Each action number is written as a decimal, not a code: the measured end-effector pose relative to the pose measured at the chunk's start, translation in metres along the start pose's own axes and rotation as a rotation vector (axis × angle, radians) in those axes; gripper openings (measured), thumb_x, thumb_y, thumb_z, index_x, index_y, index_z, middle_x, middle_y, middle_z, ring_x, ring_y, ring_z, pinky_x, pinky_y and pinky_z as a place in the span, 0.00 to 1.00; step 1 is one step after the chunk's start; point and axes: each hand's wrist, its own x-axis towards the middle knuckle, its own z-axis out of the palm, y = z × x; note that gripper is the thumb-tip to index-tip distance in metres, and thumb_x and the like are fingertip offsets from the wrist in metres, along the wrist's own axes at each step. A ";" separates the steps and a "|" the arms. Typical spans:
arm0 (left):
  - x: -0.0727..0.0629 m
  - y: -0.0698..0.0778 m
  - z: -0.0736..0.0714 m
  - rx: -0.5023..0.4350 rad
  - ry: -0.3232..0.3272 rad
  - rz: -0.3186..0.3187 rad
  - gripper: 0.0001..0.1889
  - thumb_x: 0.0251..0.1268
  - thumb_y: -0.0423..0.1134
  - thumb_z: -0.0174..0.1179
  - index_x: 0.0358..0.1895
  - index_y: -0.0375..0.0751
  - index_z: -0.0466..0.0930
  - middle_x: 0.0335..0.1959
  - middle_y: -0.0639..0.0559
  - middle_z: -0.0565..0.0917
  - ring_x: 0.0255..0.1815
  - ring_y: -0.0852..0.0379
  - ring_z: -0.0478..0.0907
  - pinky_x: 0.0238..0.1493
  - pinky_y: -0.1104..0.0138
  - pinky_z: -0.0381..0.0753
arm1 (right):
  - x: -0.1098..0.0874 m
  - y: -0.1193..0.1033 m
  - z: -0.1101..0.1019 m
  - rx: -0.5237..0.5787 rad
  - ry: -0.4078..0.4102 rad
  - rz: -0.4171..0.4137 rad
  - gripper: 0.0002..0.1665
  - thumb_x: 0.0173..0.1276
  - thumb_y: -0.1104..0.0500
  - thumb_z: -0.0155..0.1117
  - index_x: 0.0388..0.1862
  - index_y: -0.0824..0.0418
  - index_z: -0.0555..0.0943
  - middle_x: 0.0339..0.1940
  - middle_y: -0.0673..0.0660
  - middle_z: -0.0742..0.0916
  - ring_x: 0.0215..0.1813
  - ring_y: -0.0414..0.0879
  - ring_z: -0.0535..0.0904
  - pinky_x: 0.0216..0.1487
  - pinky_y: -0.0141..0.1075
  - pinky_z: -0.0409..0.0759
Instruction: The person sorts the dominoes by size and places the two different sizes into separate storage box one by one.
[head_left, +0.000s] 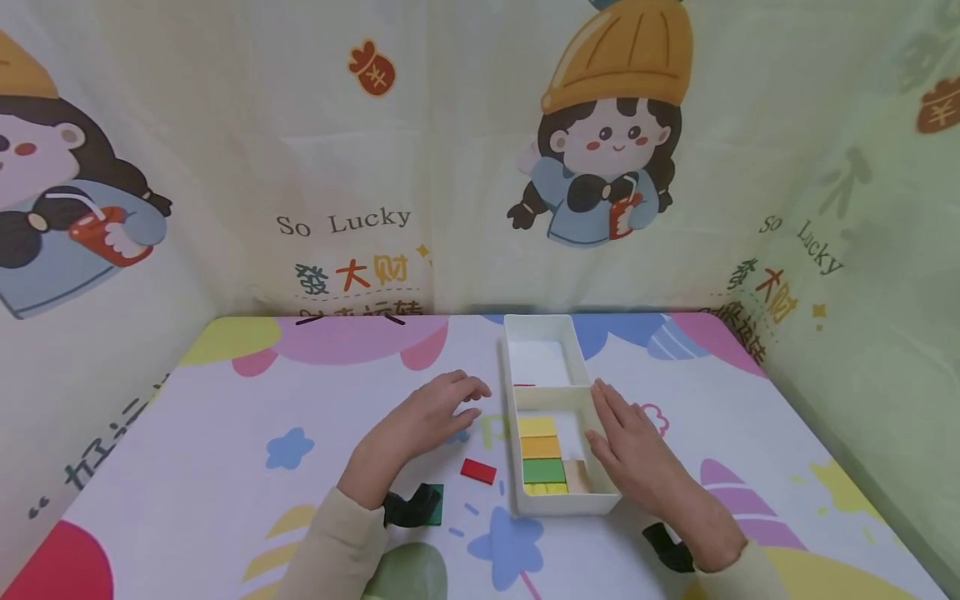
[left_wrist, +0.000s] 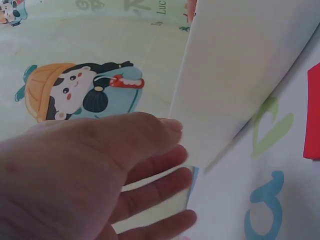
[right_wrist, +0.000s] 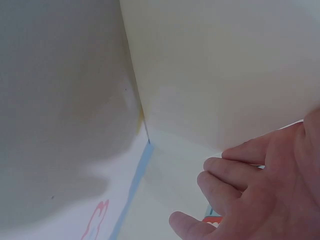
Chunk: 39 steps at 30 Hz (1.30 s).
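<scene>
A white two-compartment box [head_left: 491, 400] is not named twice here: its long side runs away from me, and its wall [left_wrist: 240, 65] fills much of the left wrist view. In the near compartment lie several flat blocks: a light yellow block [head_left: 537, 427], an orange block [head_left: 541, 447], a green block [head_left: 542, 471], a studded yellow block [head_left: 546, 489] and a tan block [head_left: 577, 477]. My left hand [head_left: 427, 417] hovers left of the box, fingers loosely bent and holding nothing. With fingers straight, my right hand [head_left: 641, 450] lies along the box's right wall [right_wrist: 215, 75].
A red block [head_left: 477, 471] lies on the table left of the box. Nearer me, a dark green block [head_left: 436, 505] is partly hidden by the black strap [head_left: 411, 508] at my left wrist. A thin red edge [head_left: 524, 385] shows in the far compartment.
</scene>
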 end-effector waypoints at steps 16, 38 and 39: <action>0.003 0.005 0.004 -0.051 -0.293 -0.127 0.11 0.64 0.36 0.64 0.49 0.45 0.82 0.42 0.53 0.81 0.43 0.57 0.77 0.46 0.65 0.82 | 0.001 0.002 -0.001 0.003 -0.007 0.005 0.41 0.77 0.51 0.51 0.80 0.65 0.50 0.81 0.63 0.57 0.80 0.62 0.54 0.75 0.64 0.52; -0.006 0.017 0.016 0.045 -0.374 -0.118 0.15 0.50 0.40 0.76 0.39 0.50 0.79 0.33 0.57 0.76 0.37 0.63 0.71 0.35 0.74 0.76 | 0.003 -0.002 -0.002 0.015 -0.028 0.016 0.42 0.77 0.49 0.51 0.81 0.63 0.48 0.82 0.63 0.55 0.80 0.63 0.53 0.75 0.64 0.53; -0.006 0.017 0.016 0.048 -0.373 -0.120 0.15 0.50 0.39 0.76 0.38 0.51 0.79 0.33 0.58 0.76 0.37 0.63 0.71 0.35 0.74 0.76 | 0.003 -0.002 -0.002 0.014 -0.029 0.016 0.42 0.77 0.49 0.51 0.81 0.63 0.48 0.82 0.63 0.55 0.80 0.63 0.53 0.75 0.64 0.52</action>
